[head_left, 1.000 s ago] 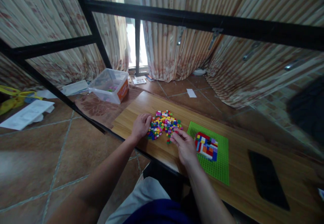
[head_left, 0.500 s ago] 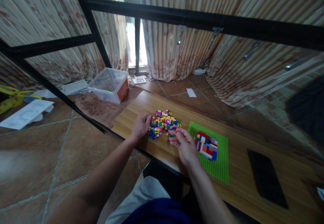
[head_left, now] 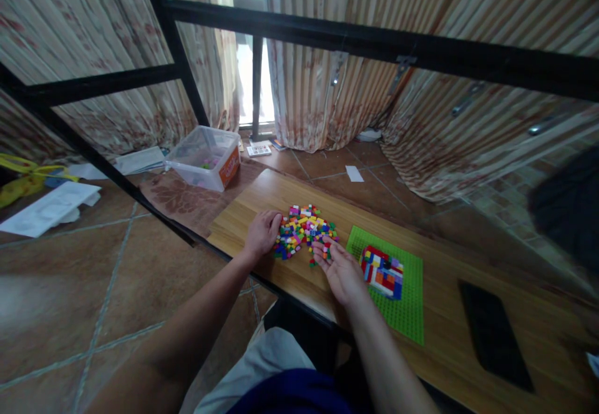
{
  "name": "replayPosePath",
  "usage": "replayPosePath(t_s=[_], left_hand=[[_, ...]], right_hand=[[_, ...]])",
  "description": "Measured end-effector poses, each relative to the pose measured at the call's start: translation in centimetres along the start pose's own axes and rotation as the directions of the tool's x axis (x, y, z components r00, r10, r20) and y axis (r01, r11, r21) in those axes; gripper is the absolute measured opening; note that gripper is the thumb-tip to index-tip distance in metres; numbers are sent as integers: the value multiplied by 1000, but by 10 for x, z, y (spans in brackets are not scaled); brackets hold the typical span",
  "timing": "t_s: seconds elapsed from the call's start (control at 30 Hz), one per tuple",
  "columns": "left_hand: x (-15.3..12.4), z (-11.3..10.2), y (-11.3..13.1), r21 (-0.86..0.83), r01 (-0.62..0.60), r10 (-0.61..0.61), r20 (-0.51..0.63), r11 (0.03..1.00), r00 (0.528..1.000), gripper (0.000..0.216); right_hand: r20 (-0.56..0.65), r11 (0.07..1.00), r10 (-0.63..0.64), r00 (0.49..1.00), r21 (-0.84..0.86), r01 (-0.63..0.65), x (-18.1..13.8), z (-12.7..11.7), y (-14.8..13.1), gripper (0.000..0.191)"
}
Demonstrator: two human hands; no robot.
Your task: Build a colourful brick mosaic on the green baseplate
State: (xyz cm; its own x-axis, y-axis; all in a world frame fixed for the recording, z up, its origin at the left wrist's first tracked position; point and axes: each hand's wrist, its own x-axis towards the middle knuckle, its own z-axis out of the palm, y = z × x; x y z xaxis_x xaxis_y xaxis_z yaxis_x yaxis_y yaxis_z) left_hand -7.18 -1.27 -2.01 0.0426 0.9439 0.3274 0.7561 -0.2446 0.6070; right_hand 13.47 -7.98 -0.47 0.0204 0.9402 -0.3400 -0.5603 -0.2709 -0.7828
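Note:
A pile of small coloured bricks (head_left: 304, 230) lies on the wooden table (head_left: 449, 339). My left hand (head_left: 262, 233) rests against the pile's left edge with its fingers curled down into the bricks; what they hold is hidden. My right hand (head_left: 340, 269) sits at the pile's near right edge, turned partly palm up, its fingertips closed on a small orange brick (head_left: 326, 253). Just right of that hand lies a green baseplate (head_left: 405, 317) with a patch of red, blue, white and orange bricks (head_left: 382, 272) built on it.
A black phone (head_left: 495, 334) lies flat on the table to the right. On the floor beyond the table stand a clear plastic box (head_left: 203, 158) and papers (head_left: 51, 208). A black metal frame (head_left: 374, 39) crosses overhead, with curtains behind it.
My right hand lifted off the pile's edge with a small brick and has turned partly palm up. The left hand has stayed at the pile's left edge.

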Motion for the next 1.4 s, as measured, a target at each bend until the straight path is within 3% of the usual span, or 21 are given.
replayPosePath(t_s=[0.3, 0.67, 0.83, 1.13, 1.4], left_hand=[[0, -2, 2, 2, 10, -10, -5, 1000, 1000, 37], [0, -1, 1, 19, 13, -13, -7, 1000, 1000, 37], [0, 0, 0, 11, 6, -6, -12, 1000, 1000, 37], [0, 0, 0, 18, 15, -15, -12, 1000, 1000, 38], [0, 0, 1, 9, 20, -20, -17, 1000, 1000, 37]], right_hand=[[19, 996, -9, 1000, -88, 11, -5, 4, -5, 28], [-14, 979, -141, 990, -150, 137, -9, 10, -6, 29], [-7, 985, -116, 993, -132, 114, -10, 12, -4, 41], [6, 985, -57, 998, -164, 58, -12, 15, -10, 33], [-19, 977, -140, 990, -163, 135, -13, 17, -12, 34]])
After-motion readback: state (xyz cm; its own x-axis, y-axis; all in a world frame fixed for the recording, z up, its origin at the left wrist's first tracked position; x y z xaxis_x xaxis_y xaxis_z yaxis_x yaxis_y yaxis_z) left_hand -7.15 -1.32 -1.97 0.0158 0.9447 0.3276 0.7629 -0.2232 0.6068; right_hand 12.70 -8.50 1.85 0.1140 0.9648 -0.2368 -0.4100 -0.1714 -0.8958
